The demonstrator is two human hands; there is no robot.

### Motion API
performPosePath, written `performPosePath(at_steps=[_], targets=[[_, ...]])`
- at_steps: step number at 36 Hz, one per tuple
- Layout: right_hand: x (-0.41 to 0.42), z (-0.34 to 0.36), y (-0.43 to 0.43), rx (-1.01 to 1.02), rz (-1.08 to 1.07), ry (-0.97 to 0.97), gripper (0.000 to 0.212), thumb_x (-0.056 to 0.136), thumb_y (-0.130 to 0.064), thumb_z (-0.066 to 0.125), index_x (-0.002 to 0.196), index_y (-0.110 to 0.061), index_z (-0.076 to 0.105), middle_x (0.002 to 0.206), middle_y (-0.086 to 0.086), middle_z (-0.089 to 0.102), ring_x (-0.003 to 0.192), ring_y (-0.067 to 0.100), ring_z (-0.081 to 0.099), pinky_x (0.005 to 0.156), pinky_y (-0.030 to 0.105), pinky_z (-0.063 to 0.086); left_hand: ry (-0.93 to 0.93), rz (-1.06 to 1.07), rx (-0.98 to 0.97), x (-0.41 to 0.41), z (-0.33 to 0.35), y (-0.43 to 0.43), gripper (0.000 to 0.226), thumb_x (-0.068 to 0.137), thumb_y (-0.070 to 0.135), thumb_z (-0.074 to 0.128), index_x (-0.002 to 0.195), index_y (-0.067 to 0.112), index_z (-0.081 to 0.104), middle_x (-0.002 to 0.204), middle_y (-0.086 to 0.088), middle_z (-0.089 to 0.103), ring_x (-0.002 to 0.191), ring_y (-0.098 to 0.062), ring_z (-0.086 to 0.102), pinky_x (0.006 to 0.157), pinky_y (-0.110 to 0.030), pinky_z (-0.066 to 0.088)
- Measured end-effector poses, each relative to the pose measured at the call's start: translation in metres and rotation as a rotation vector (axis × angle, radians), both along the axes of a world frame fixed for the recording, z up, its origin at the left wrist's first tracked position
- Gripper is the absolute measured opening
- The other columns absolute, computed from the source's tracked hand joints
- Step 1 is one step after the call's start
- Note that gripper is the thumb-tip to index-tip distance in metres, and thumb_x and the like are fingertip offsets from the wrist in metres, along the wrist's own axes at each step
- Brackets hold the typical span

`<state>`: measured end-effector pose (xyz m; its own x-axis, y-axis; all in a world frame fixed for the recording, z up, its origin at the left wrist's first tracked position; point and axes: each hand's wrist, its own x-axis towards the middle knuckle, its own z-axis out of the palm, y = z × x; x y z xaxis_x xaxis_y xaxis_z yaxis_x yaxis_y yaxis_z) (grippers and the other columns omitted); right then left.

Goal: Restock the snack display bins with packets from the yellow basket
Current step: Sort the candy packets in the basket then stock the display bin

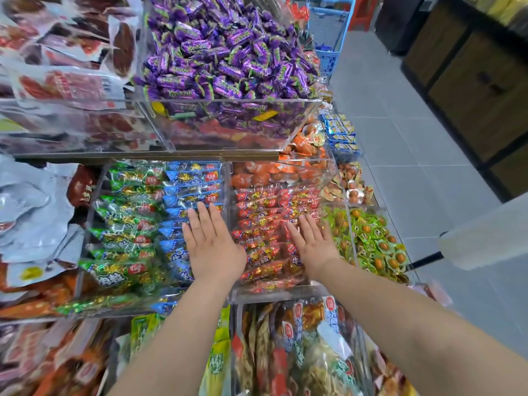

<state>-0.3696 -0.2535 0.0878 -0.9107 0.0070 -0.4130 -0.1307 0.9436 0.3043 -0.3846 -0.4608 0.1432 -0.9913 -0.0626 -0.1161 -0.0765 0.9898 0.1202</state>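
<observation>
Both your hands lie flat, fingers straight, nothing held, so each grip is released. Left hand (213, 247) presses on the blue packets (188, 181), just left of the clear divider (229, 190). Right hand (313, 247) presses on the red packets (263, 212) in the red bin (271, 294), right of it. Looks like you're leveling stock, not adding any.

Both compartments read close to full: blue & red rows fill them front to back, and the green packets (125, 218) beside the blue are packed as tight. Purple candy (228, 52) on the shelf above is heaped too.

The yellow basket isn't in view, so I can't tell how many packets it holds. Only a blue basket (328, 32) shows, far up the aisle.

My read: these two compartments are about done. What's left depends on the basket & on bins out of frame.
</observation>
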Motion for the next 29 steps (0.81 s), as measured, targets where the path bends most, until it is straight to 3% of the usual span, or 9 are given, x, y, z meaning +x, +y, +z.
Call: performPosePath(at_steps=[6,11,13,16,23,29], targets=[[-0.001,-0.005,0.002,-0.034,0.053,0.083,0.118,0.081,-0.005,0.053,0.116,-0.022,-0.058,0.149,0.009,-0.033,0.14,0.032,-0.027,0.104,0.066,-0.014,0.043,0.0,0.012,0.0,-0.008,-0.001,0.094,0.088,0.041,0.048,0.151,0.004,-0.012,0.16,-0.016,-0.014,0.147,-0.034,-0.016,0.116,-0.046,-0.015],[-0.002,-0.006,0.005,-0.061,0.043,0.051,0.118,0.073,0.007,0.047,0.115,-0.022,-0.059,0.139,0.011,-0.046,0.123,0.031,-0.047,0.102,0.063,-0.02,0.056,0.002,0.008,-0.001,-0.01,0.0,0.097,0.087,0.046,0.049,0.151,0.004,-0.012,0.16,-0.016,-0.013,0.146,-0.034,-0.017,0.115,-0.045,-0.016],[-0.002,-0.007,0.006,-0.056,0.019,0.018,0.122,0.076,-0.001,0.054,0.113,-0.022,-0.06,0.138,0.011,-0.048,0.12,0.031,-0.051,0.099,0.063,-0.024,0.057,0.003,0.019,0.0,-0.011,-0.001,0.096,0.088,0.046,0.049,0.151,0.005,-0.011,0.16,-0.016,-0.014,0.146,-0.033,-0.017,0.115,-0.045,-0.017],[-0.003,-0.009,0.006,-0.059,-0.008,-0.024,0.129,0.082,-0.028,0.065,0.113,-0.024,-0.06,0.131,0.01,-0.056,0.119,0.029,-0.052,0.094,0.06,-0.031,0.061,0.001,0.022,0.001,-0.011,-0.001,0.095,0.089,0.046,0.048,0.152,0.005,-0.01,0.16,-0.015,-0.014,0.147,-0.033,-0.017,0.114,-0.044,-0.018],[-0.012,-0.011,0.008,-0.068,-0.04,-0.047,0.132,0.08,-0.044,0.066,0.108,-0.027,-0.062,0.135,0.007,-0.051,0.113,0.026,-0.057,0.091,0.057,-0.036,0.057,-0.003,0.01,0.0,-0.011,-0.001,0.093,0.089,0.042,0.047,0.151,0.004,-0.01,0.16,-0.016,-0.014,0.147,-0.033,-0.017,0.115,-0.044,-0.016],[-0.012,-0.002,0.008,-0.07,-0.026,-0.115,0.135,0.075,-0.057,0.067,0.11,-0.027,-0.06,0.133,0.006,-0.05,0.118,0.029,-0.052,0.1,0.059,-0.026,0.017,-0.005,0.003,0.001,-0.005,-0.002,0.095,0.09,0.046,0.045,0.15,0.005,-0.015,0.16,-0.014,-0.017,0.146,-0.031,-0.019,0.113,-0.042,-0.019]])
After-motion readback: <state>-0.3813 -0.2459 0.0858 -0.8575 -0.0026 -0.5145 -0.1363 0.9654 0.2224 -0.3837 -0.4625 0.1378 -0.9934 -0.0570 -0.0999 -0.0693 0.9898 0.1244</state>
